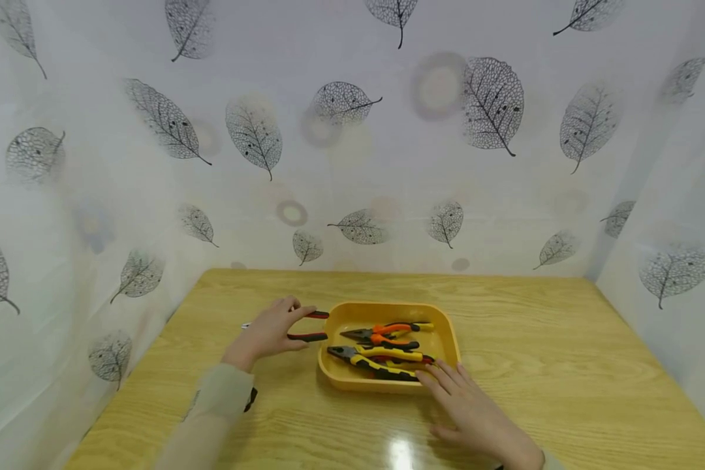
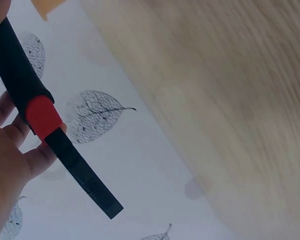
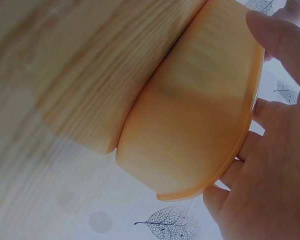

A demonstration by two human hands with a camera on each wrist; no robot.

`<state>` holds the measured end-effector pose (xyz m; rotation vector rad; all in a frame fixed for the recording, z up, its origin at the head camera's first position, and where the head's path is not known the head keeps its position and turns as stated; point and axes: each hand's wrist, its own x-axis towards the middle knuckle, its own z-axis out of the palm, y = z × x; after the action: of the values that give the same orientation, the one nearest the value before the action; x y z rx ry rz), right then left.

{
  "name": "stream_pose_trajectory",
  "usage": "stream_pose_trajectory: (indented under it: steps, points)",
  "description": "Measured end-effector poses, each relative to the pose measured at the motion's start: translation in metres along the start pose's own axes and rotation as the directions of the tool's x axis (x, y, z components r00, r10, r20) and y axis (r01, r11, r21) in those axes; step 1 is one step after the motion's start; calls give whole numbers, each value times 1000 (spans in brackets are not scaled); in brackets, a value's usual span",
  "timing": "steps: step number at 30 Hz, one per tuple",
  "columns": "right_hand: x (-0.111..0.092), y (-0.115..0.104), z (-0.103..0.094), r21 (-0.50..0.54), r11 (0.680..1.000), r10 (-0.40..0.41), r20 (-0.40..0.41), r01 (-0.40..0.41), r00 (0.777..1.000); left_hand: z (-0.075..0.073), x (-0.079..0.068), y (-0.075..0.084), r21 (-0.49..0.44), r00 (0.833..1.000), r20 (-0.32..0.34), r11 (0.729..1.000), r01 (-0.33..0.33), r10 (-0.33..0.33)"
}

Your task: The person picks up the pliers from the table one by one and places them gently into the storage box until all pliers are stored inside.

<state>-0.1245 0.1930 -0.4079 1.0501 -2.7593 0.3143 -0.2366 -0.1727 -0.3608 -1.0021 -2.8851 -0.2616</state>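
My left hand grips a pair of pliers with red-and-black handles, just left of the yellow tray. Its handles point toward the tray and its metal tip shows past the hand on the left. The left wrist view shows the black grip and red band of these pliers close up. At the tray's front right corner, my right hand rests with extended fingers over the rim. Inside lie yellow-and-black pliers and orange-and-black pliers, with red handles partly hidden beneath.
The tray stands on a wood-grain table. A pale curtain with leaf prints encloses the table at the back and both sides. Light reflects off the tabletop near the front.
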Motion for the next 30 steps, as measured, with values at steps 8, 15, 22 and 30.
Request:
stream_pose_trajectory:
  steps: [8, 15, 22, 30]
  points:
    - [0, 1, 0, -4, 1000, -1, -5, 1, 1000, 2, 19, 22, -6, 994, -49, 995, -101, 101]
    - [0, 1, 2, -5, 1000, -19, -23, 19, 1000, 7, 34, 40, 26, 988, -48, 989, -149, 150]
    - [-1, 0, 2, -21, 1000, -11, -24, 10, 1000, 15, 49, 64, 65, 990, 32, 988, -138, 137]
    - [0, 0, 1, -17, 1000, -5, 5, 5, 1000, 21, 64, 91, 94, 984, 62, 980, -174, 169]
